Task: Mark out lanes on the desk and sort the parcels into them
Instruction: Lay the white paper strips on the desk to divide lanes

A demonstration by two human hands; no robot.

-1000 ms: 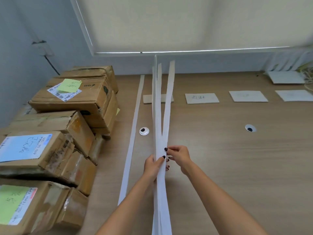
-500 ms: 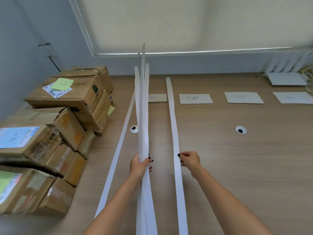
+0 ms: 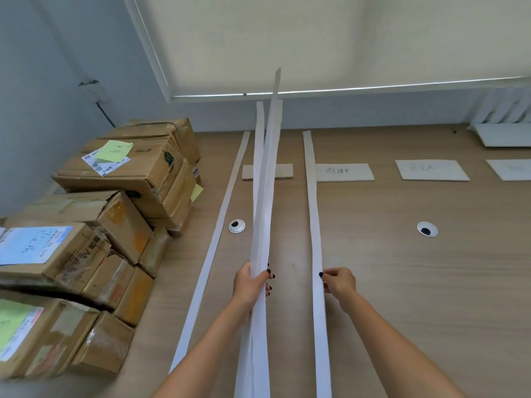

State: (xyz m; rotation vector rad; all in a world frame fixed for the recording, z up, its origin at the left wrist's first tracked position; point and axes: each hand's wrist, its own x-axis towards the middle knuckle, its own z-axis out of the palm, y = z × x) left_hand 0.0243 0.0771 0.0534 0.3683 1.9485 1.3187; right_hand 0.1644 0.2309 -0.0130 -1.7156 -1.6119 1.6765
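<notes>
A pale wall and drawn blind (image 3: 316,38) back a wooden desk (image 3: 416,297); brown parcels (image 3: 115,202) sit heaped at its left end, none yet sorted; four cards (image 3: 344,172) lie in a row near the far edge, each apparently a lane label, the leftmost partly hidden.

One white strip (image 3: 214,248) already lies flat beside the parcels; a second strip (image 3: 314,214) runs from the far edge toward the person, just left of the written card. The right hand (image 3: 337,282) pinches this second strip at its right edge, thumb and fingers curled onto it; the left hand (image 3: 251,284) grips a bundle (image 3: 263,196) of spare strips, fingers wrapped round them, the far ends raised off the desk and leaning over the leftmost card.

The step in hand seems to be setting the second lane line. To do it well, I judge the strip should run straight and roughly parallel to the first, passing between two cards so each lane holds one label; it bows slightly mid-length, so smoothing it flat along its length would help; the bundle is best kept lifted clear, lest its ends drag the laid strips askew.
</notes>
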